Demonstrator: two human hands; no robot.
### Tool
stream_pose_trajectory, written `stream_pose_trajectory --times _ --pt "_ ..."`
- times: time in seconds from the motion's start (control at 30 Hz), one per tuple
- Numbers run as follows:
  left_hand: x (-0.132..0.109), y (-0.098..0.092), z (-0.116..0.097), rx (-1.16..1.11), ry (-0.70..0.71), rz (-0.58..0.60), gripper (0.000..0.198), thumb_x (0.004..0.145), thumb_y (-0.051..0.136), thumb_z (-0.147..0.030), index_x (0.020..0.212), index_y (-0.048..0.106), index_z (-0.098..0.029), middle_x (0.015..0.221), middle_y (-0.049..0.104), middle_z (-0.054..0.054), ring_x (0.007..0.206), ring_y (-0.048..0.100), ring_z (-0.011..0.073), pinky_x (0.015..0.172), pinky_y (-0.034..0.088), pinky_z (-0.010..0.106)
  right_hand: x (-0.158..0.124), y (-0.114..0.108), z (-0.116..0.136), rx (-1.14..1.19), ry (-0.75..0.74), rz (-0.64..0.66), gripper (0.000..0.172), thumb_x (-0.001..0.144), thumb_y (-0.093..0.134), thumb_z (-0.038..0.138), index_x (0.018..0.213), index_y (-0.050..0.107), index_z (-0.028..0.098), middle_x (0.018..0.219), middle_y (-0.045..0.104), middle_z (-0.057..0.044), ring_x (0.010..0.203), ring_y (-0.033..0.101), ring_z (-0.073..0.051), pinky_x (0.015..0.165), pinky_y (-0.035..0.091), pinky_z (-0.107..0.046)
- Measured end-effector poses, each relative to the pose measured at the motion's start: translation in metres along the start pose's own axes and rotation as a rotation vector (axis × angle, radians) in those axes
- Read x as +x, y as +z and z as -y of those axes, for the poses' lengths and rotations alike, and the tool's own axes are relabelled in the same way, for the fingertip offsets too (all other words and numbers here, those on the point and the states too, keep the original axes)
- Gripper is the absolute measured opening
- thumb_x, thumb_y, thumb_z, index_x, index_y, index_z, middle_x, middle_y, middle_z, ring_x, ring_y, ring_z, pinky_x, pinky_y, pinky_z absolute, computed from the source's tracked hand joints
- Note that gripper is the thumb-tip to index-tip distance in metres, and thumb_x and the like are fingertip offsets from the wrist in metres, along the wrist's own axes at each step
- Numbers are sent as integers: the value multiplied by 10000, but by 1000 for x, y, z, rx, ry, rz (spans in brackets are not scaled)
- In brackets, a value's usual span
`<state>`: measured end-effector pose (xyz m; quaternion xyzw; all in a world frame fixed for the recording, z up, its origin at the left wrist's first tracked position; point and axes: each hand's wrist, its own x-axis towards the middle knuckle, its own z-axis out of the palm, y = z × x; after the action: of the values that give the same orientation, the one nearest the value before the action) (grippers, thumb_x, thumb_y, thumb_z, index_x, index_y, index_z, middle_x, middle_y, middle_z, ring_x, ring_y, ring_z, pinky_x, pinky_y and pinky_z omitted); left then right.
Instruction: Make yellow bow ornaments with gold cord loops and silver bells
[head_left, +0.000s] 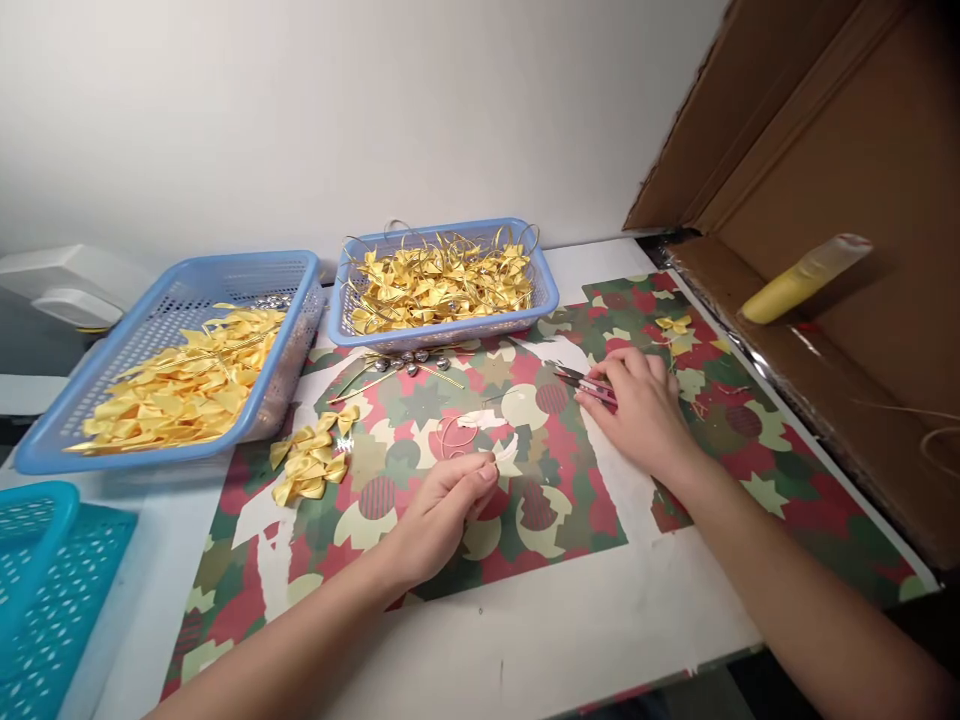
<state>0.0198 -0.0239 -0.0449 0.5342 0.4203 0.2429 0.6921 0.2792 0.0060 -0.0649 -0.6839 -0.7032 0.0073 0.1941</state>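
The head view shows a pale desk (570, 610) with the brown walls of a cardboard box (847, 180) standing at its right. A camouflage-like sheet (795, 490) in red, green and cream covers much of the desk, torn through to white in places. At the left, a large blue basket (150, 462) holds a heap of yellow bows, with some silver bells at its far end. Just beside it, near the wall, a smaller blue basket (450, 333) is filled with more bows tangled with gold cords. Part of a teal basket (90, 600) shows at the near left.

The left hand (442, 505) is clenched above the sheet, thumb pressed to the curled fingers; whether anything is pinched inside cannot be told. The right hand (637, 405) grasps small pink-handled cutters (600, 390), their dark blades pointing left. At the right, a clear tube (802, 282) with yellow in its lower part leans over the cardboard.

A small pile of loose bows (307, 465) lies left of the left hand, and one single bow (673, 324) lies beyond the right. Loose bells (409, 360) sit among gold cords before the smaller blue basket. A thin pink thread (454, 435) curls just beyond the left hand.
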Motion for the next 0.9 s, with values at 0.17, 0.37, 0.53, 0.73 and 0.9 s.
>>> stream_pose_trajectory --times 0.17,0.37,0.53,0.73,0.9 --pt "1 -2 2 -35 5 11 495 916 437 -550 586 297 -209 586 257 -49 560 194 119 521 166 293 1 -1 6 82 12 -9 157 916 524 316 859 605 193 1045 605 -110 971 483 -292 838 361 -463" --pt "1 -2 2 -37 19 -4 506 910 438 -559 576 284 -211 579 259 -49 548 199 115 513 169 292 -7 -21 26 639 113 9 306 983 404 408 792 531 206 819 593 -57 776 526 -194 713 408 -347" --pt "1 0 1 -24 51 -34 514 908 430 -590 580 307 -214 566 275 -51 537 215 111 512 192 287 -32 -30 55 1316 346 716 491 937 375 656 933 544 196 658 384 42 474 248 -67 455 204 -233" --pt "3 1 1 -41 79 -34 512 912 441 -581 579 316 -212 563 268 -54 533 215 108 508 195 281 -44 -23 68 1373 331 882 487 946 413 626 910 582 171 677 323 50 497 212 -47 452 174 -217" --pt "3 1 0 -8 92 -17 503 922 437 -555 577 312 -210 567 265 -53 530 215 109 504 202 278 -44 -20 70 1345 314 827 480 938 438 621 857 576 169 666 332 46 501 206 -52 443 165 -220"
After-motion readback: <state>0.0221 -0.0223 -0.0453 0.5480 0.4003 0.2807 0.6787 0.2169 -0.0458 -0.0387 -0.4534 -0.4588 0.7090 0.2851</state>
